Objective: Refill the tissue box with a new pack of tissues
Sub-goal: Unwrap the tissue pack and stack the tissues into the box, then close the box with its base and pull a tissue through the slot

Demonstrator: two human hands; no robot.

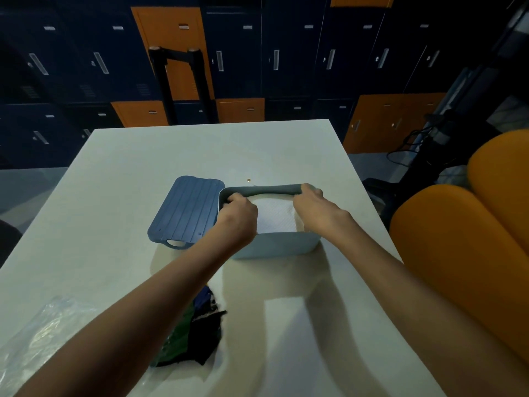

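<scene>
On the near-left of the worktop, well short of both grips, I see a crumpled clear wrapper. To its right, under the left forearm, lies a dark bundle, black with green and blue in it; I cannot tell what it is.

The blue ribbed lid lies flat just left of the left grip, its right edge touching the box. Its handle loop points toward me.

The left grip is at the box's left wall with its fingers curled down inside. I cannot tell whether they clasp the wall, the tissues, or nothing.

The box stands open on the worktop, between and under both grips. The tissues, a white stack, lie inside it in the gap between the two grips, filling it nearly to the rim.

The right grip is clenched on the box's far-right corner, fingers hooked over the rim and thumb inside.

Beyond the box, just past both grips, a small round spot sits on the worktop.

Well right of the right grip are orange seats. Dark blue and orange lockers fill the background.
</scene>
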